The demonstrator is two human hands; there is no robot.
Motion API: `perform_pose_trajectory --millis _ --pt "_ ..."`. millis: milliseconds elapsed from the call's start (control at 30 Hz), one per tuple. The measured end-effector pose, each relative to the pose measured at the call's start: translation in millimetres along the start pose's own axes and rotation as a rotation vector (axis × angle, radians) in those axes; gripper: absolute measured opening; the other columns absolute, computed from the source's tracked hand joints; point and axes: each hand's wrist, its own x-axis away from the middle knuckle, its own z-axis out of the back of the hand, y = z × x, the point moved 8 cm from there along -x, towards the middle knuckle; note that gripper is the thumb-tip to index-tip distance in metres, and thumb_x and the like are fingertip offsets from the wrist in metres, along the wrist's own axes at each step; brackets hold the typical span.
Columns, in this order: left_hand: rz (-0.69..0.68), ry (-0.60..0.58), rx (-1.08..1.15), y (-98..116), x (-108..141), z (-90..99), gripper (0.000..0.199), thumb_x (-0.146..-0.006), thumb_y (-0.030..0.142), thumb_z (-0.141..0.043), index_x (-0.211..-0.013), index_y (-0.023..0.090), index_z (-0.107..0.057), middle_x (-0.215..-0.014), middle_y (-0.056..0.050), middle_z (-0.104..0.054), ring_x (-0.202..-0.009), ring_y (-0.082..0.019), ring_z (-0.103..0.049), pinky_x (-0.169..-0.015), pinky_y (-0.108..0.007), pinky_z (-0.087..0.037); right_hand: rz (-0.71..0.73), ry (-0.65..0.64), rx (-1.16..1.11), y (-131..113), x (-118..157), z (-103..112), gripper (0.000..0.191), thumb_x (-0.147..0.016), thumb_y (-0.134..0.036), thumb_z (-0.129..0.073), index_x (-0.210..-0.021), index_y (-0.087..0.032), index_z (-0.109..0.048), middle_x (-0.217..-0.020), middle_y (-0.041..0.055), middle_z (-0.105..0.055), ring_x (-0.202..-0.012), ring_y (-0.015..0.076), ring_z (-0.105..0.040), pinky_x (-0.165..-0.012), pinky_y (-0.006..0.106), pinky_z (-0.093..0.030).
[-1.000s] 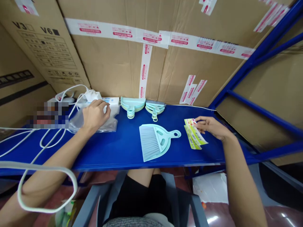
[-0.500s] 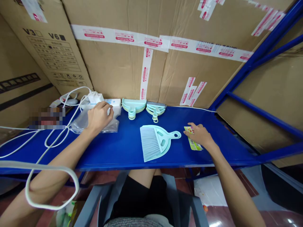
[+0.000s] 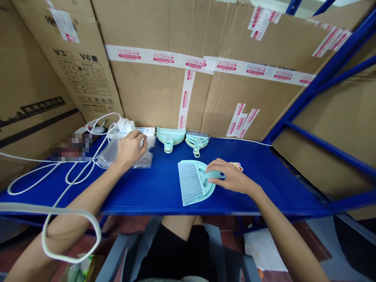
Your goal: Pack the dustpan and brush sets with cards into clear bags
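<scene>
A pale blue dustpan (image 3: 212,192) lies on the blue table, its small brush (image 3: 190,181) nested in it with bristles toward the left. Over their handle end is my right hand (image 3: 230,176), thumb and fingers apart on either side of the handle; a firm grip cannot be seen. Partly hidden behind that hand, a colourful packaging card (image 3: 236,166) lies flat. My left hand (image 3: 131,148) is above clear plastic bags (image 3: 143,161), fingers loosely curled with a gap between thumb and forefinger and nothing visible in them.
At the back of the table (image 3: 164,192) stand stacked dustpans (image 3: 170,135) and stacked brushes with dustpans (image 3: 197,140). White cables (image 3: 79,180) loop across the left side, one in front of my left forearm. Cardboard (image 3: 152,90) walls the back; a blue frame bar (image 3: 329,147) borders the right.
My right hand has left the packaging card and moved left to the dustpan and brush handle. My left hand keeps its place over the bags. The camera view has shifted slightly.
</scene>
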Motion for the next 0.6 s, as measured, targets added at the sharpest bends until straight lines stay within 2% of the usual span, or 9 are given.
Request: perform_pose_trajectory --millis 67,167,267,367,500,600 --pt "-0.004 -0.001 0.005 0.1 -0.3 0.2 0.037 -0.103 0.03 -0.047 -0.105 0.017 -0.081 -0.114 -0.013 -0.077 -0.107 -0.031 -0.072 -0.064 -0.036 -0.045 0.014 -0.138 -0.023 -9.1 -8.9 -9.9 0.047 -0.091 -0.057 -0.08 -0.125 -0.026 -0.073 -0.131 0.0092 -0.069 -0.124 0.03 -0.058 -0.108 0.045 -0.047" --pt "-0.006 0.003 0.013 0.6 -0.6 0.7 0.037 -0.103 0.031 -0.047 -0.105 0.017 -0.081 -0.114 -0.013 -0.077 -0.107 -0.031 -0.073 -0.063 -0.036 -0.045 -0.047 -0.194 0.072 -8.8 -18.9 -21.1 0.055 -0.082 -0.061 -0.087 -0.12 -0.025 -0.073 -0.131 0.01 -0.065 -0.12 0.0317 -0.054 -0.103 0.046 -0.048" --pt "-0.021 0.002 0.02 2.0 -0.7 0.0 0.036 -0.102 0.029 -0.048 -0.105 0.017 -0.081 -0.114 -0.013 -0.078 -0.106 -0.031 -0.073 -0.062 -0.036 -0.044 -0.112 -0.138 0.186 -7.7 -24.0 -28.6 0.046 -0.087 -0.062 -0.082 -0.106 -0.022 -0.07 -0.119 0.0105 -0.065 -0.112 0.031 -0.054 -0.094 0.044 -0.048" --pt "-0.038 0.012 0.026 3.0 -0.9 -0.1 0.035 -0.102 0.028 -0.049 -0.104 0.017 -0.081 -0.113 -0.013 -0.078 -0.105 -0.031 -0.074 -0.062 -0.037 -0.044 -0.161 -0.1 0.2 -8.8 -23.0 -29.2 0.038 -0.098 -0.06 -0.069 -0.105 -0.022 -0.068 -0.116 0.0108 -0.065 -0.112 0.0309 -0.053 -0.088 0.041 -0.048" --pt "-0.039 0.015 0.022 2.5 -1.2 0.5 0.035 -0.102 0.028 -0.048 -0.104 0.017 -0.081 -0.113 -0.013 -0.078 -0.105 -0.031 -0.074 -0.063 -0.036 -0.045 -0.09 -0.211 0.059 -11.1 -16.9 -26.9 0.045 -0.089 -0.063 -0.08 -0.11 -0.025 -0.071 -0.12 0.0081 -0.067 -0.115 0.0305 -0.054 -0.097 0.042 -0.047" --pt "-0.045 0.009 0.02 2.9 -1.4 0.6 0.034 -0.102 0.027 -0.049 -0.104 0.017 -0.081 -0.113 -0.013 -0.078 -0.104 -0.031 -0.073 -0.063 -0.037 -0.046 -0.036 -0.245 0.077 -9.9 -12.4 -28.8 0.032 -0.091 -0.052 -0.081 -0.109 -0.027 -0.075 -0.118 0.0078 -0.068 -0.112 0.029 -0.058 -0.1 0.045 -0.046"
